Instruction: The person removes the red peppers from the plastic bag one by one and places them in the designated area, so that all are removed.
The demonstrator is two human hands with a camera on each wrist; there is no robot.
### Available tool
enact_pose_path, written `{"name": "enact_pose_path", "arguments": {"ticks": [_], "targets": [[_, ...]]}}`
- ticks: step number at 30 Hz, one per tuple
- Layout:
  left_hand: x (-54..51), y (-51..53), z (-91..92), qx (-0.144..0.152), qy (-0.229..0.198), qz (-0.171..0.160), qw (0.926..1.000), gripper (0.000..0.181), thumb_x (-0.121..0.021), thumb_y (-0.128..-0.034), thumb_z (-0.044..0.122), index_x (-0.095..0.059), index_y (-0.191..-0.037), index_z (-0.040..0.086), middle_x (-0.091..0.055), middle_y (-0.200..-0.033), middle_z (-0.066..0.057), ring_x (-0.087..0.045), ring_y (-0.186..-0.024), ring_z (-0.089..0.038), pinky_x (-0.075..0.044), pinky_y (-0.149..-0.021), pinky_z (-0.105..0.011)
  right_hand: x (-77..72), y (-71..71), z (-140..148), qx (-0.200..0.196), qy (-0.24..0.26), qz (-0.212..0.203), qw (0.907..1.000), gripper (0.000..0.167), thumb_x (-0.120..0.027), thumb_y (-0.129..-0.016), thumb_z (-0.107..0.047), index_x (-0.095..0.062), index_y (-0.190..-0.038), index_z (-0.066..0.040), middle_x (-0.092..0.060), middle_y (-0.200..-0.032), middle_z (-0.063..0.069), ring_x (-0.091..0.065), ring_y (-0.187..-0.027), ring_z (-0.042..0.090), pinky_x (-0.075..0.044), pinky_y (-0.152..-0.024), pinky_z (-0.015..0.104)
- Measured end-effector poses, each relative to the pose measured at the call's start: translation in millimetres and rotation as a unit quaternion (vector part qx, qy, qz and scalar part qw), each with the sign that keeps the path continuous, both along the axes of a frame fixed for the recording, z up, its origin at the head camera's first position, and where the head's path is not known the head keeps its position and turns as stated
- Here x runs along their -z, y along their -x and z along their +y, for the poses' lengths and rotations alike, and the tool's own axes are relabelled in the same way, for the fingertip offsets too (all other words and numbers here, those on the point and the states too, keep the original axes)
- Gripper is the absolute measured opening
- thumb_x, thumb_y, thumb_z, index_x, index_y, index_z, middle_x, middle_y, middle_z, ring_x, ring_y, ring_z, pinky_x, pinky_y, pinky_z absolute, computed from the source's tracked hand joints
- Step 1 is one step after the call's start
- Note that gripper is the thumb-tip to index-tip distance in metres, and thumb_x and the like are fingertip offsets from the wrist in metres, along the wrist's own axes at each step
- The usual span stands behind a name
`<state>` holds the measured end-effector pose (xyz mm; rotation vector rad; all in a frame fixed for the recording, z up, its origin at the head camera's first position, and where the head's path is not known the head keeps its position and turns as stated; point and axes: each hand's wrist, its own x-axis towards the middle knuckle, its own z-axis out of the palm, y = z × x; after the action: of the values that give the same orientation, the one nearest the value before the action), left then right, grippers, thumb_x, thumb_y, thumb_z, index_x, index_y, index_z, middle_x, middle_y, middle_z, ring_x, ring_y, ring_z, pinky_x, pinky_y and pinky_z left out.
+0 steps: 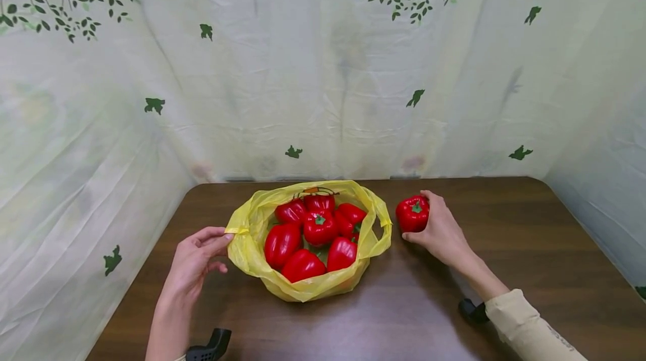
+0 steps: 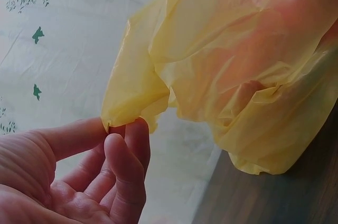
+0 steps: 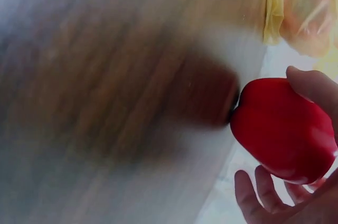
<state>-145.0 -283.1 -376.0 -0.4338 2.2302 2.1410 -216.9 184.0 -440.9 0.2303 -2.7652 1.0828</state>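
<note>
A yellow plastic bag point(image 1: 303, 291) stands open-mouthed on the table, with several red bell peppers point(image 1: 284, 244) inside. My left hand point(image 1: 194, 260) pinches the left rim of the bag between thumb and fingers; the left wrist view shows the yellow film point(image 2: 134, 92) between the fingertips. To the right of the bag, my right hand point(image 1: 444, 232) grips a single red bell pepper point(image 1: 411, 212), its green stem facing up toward the head camera. In the right wrist view the thumb and fingers lie on opposite sides of this pepper point(image 3: 280, 129).
The brown wooden table point(image 1: 530, 249) reaches back to a pale curtain point(image 1: 323, 81) printed with leaves and branches. Black wrist devices sit on both forearms, one of them a wrist camera point(image 1: 209, 347) at the left.
</note>
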Motion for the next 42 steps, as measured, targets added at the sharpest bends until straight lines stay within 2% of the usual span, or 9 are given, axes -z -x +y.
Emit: {"name": "enact_pose_path", "arguments": {"ticks": [4,11,16,20,23,29,33,42], "targets": [[-0.4,0.2,-0.2,0.004,0.012,-0.002,0.9999,0.022,-0.074,-0.0896,0.020,-0.065,-0.105,0.007,-0.072,-0.086,0.000,-0.065,-0.073,-0.018,-0.056,-0.053,-0.029,1.4,-3.2,-1,0.000,-0.014,0.000,0.9999,0.103,-0.090,-0.068,-0.027,-0.029,-0.147,-0.004,-0.040,-0.138,0.021,-0.044,-0.119,0.041,-0.051,-0.083,0.062],[-0.7,-0.7,-0.7,0.007,0.025,-0.004,0.9997,0.025,-0.073,-0.0909,0.022,-0.064,-0.109,0.006,-0.072,-0.088,0.001,-0.065,-0.075,-0.019,-0.057,-0.055,-0.029,-1.3,-8.1,-1,0.001,-0.014,-0.003,0.9999,0.100,-0.088,-0.071,-0.032,-0.029,-0.147,-0.005,-0.039,-0.138,0.020,-0.042,-0.120,0.041,-0.051,-0.083,0.063],[-0.3,-1.2,-0.4,0.006,0.023,-0.003,0.9997,0.025,-0.073,-0.0908,0.021,-0.064,-0.108,0.006,-0.072,-0.087,0.001,-0.065,-0.075,-0.019,-0.057,-0.055,-0.029,-12.2,-13.2,-2,0.006,-0.014,0.005,0.9999,0.101,-0.087,-0.072,-0.036,-0.028,-0.149,-0.008,-0.037,-0.143,0.019,-0.039,-0.121,0.041,-0.051,-0.081,0.063],[-0.7,-1.3,-0.3,0.004,0.022,0.000,0.9998,0.024,-0.073,-0.0907,0.021,-0.064,-0.108,0.006,-0.072,-0.087,0.001,-0.065,-0.074,-0.019,-0.057,-0.055,-0.029,-25.4,-18.7,-6,0.002,-0.017,0.036,0.9992,0.095,-0.085,-0.074,-0.039,-0.033,-0.147,-0.009,-0.036,-0.147,0.016,-0.036,-0.123,0.039,-0.053,-0.079,0.059],[-1.4,-1.4,-0.4,0.003,0.020,0.001,0.9998,0.025,-0.073,-0.0906,0.022,-0.064,-0.108,0.006,-0.072,-0.087,0.001,-0.065,-0.074,-0.019,-0.057,-0.055,-0.029,-36.2,-22.9,-12,-0.017,-0.019,0.070,0.9973,0.086,-0.082,-0.078,-0.039,-0.039,-0.145,-0.009,-0.034,-0.149,0.014,-0.035,-0.127,0.038,-0.054,-0.080,0.056],[-1.9,-2.2,0.3,0.001,0.012,0.002,0.9999,0.026,-0.074,-0.0896,0.023,-0.065,-0.107,0.006,-0.072,-0.087,0.000,-0.065,-0.074,-0.018,-0.057,-0.055,-0.029,-51.2,-31.5,-34,-0.084,-0.017,0.112,0.9899,0.073,-0.081,-0.081,-0.033,-0.046,-0.141,-0.010,-0.037,-0.149,0.011,-0.035,-0.130,0.035,-0.052,-0.089,0.054],[-2.2,-2.9,0.4,-0.004,0.001,0.006,1.0000,0.025,-0.076,-0.0883,0.023,-0.066,-0.105,0.007,-0.071,-0.086,0.000,-0.065,-0.073,-0.018,-0.056,-0.054,-0.029,-56.4,-34.7,-50,-0.122,-0.020,0.116,0.9856,0.072,-0.081,-0.081,-0.033,-0.048,-0.141,-0.013,-0.039,-0.149,0.006,-0.035,-0.133,0.029,-0.046,-0.097,0.053],[-2.2,-3.1,-0.1,-0.015,-0.011,0.017,0.9997,0.021,-0.077,-0.0877,0.022,-0.068,-0.101,0.008,-0.070,-0.085,-0.001,-0.065,-0.071,-0.018,-0.056,-0.052,-0.028,-54.8,-29.2,-80,-0.189,-0.010,0.087,0.9780,0.069,-0.081,-0.082,-0.030,-0.048,-0.141,-0.015,-0.044,-0.145,0.002,-0.038,-0.133,0.023,-0.046,-0.100,0.047]]}}
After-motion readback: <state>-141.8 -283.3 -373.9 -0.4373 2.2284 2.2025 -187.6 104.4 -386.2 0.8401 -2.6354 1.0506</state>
